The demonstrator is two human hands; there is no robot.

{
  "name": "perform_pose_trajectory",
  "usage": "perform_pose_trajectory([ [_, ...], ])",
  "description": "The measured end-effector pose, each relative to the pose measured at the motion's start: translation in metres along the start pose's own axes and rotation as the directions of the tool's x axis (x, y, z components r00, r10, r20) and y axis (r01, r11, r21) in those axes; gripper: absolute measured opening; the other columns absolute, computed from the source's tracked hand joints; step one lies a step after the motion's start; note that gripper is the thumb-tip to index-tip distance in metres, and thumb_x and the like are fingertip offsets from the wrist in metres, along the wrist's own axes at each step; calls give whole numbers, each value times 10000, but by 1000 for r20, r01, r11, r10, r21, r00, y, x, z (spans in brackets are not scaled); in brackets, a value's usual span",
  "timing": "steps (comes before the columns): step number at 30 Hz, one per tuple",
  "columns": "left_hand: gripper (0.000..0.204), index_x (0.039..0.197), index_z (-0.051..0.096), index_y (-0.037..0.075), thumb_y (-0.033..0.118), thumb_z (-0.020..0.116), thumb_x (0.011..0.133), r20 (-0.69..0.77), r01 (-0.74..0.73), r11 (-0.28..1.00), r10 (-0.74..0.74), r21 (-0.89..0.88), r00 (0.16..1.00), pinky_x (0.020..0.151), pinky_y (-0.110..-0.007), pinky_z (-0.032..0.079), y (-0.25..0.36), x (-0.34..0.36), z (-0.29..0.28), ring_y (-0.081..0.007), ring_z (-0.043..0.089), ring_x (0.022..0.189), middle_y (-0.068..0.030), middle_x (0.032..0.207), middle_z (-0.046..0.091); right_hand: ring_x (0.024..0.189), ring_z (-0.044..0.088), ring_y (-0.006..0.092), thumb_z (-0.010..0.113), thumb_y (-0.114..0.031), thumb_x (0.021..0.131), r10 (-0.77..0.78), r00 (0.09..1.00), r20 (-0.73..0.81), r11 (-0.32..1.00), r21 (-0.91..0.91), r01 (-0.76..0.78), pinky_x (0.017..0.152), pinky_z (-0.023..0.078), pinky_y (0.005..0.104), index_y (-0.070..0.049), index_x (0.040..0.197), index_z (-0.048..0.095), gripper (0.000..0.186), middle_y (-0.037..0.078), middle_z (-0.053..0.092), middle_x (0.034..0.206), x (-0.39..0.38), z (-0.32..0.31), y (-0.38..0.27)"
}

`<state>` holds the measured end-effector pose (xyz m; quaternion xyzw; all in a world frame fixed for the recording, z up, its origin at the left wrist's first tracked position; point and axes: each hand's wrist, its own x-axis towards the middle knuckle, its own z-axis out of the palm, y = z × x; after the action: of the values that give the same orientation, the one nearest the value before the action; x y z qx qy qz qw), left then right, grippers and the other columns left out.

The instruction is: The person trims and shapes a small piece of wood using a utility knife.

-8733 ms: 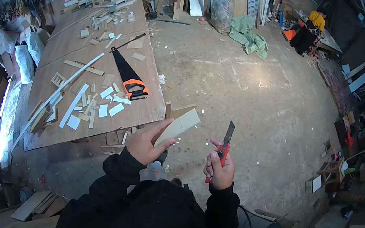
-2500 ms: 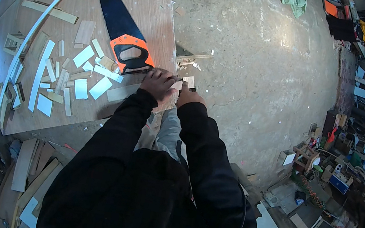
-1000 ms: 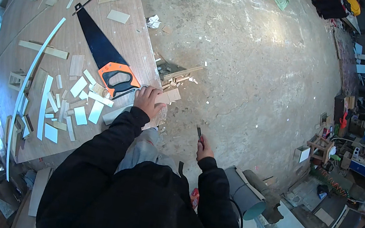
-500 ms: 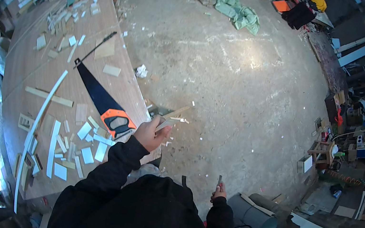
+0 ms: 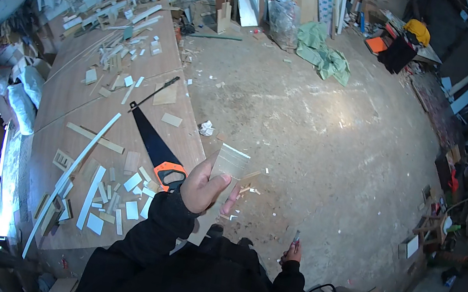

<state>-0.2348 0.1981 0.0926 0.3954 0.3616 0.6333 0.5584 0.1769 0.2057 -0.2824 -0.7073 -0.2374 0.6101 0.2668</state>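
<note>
Seemingly at a checking step, the left hand [image 5: 200, 188] pinches a wood strip [image 5: 231, 163] near the desk [image 5: 76, 107]; the right hand [image 5: 292, 255] curls its fingers round a knife [image 5: 297, 236]. Next calls for steadiness.

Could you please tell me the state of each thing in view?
Left hand: closed on wooden board
Right hand: closed on knife
wooden board: held up
knife: held, blade too small to judge
Saw: lying on table, unheld
table: strewn with offcuts
Green cloth: crumpled on floor
</note>
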Motion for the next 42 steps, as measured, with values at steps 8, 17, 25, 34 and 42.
perform_pose_trajectory([
  [8,259,1140,472,-18,224,428,1059,-34,103,921,-98,376,995,655,-291,534,28,12,68,-143,616,649,-102,887,620,647,509,86,551,-172,1001,-725,666,175,683,60,728,589,440,228,-33,1321,546,349,-9,588,875,-31,33,-171],
  [17,302,1128,468,-11,282,438,1060,-30,145,966,-142,212,989,594,-292,499,5,20,133,-152,593,622,-113,877,616,665,547,166,696,-119,842,-848,97,520,138,40,990,629,454,280,-62,1349,574,524,73,582,801,-227,6,-328],
  [25,290,1150,454,-14,255,473,1044,-19,141,990,-141,-3,990,562,-301,489,-6,13,167,-184,595,607,-137,846,617,559,517,248,766,-203,776,-766,-120,631,-143,15,990,523,429,330,-114,1306,638,552,85,514,714,-235,-13,-339],
  [34,260,1136,460,-19,224,474,1045,-22,123,990,-122,63,992,571,-303,491,-13,6,188,-181,595,586,-129,846,622,548,512,223,764,-258,800,-737,-121,665,-164,-3,986,506,425,328,-131,1294,653,522,72,519,720,-233,-29,-345],
  [42,269,1132,487,-27,228,472,1047,-60,124,970,-114,211,992,576,-272,496,-12,3,190,-140,591,595,-110,852,633,547,519,215,772,-292,803,-728,-111,676,-178,-30,984,502,422,321,-137,1274,668,507,70,528,720,-229,-35,-346],
])
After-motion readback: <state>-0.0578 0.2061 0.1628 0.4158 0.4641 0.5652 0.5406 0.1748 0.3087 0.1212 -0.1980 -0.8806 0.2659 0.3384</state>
